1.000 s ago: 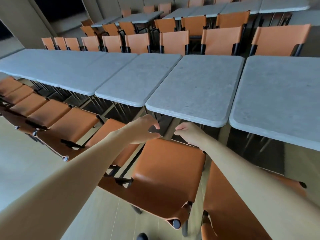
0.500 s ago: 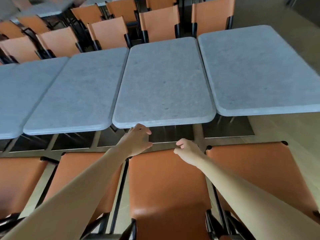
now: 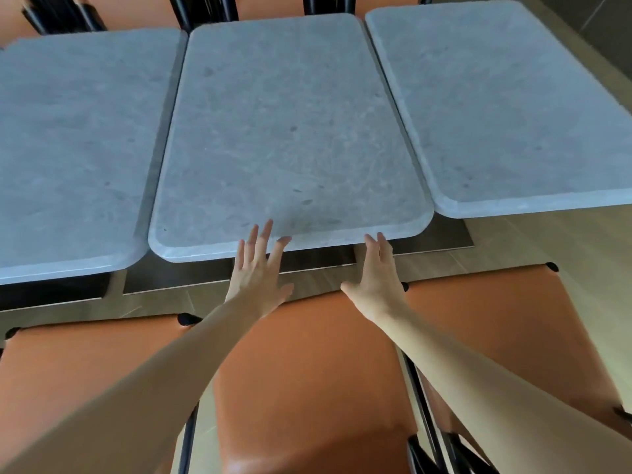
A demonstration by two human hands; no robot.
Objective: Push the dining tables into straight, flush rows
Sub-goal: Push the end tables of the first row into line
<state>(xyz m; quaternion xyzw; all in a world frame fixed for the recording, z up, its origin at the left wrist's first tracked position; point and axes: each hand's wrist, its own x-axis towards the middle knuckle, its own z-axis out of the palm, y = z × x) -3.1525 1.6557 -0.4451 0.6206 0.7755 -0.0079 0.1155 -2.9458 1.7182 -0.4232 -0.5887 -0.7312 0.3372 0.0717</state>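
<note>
While stretched over an orange chair (image 3: 307, 388), both hands at the middle surface (image 3: 290, 131). Left hand (image 3: 258, 280) splayed, holding nothing. Right hand (image 3: 378, 278) flat, fingers (image 3: 379, 246) extended, touching its near edge.

Left hand (image 3: 257, 279) and right hand (image 3: 375, 281), head view: both bare, without gloves, rings or other jewellery. Both forearms are uncovered from wrist to the frame's lower edge, no sleeve or watch showing. Fingers are slender, with short, unpainted nails where these can be made out.
</note>
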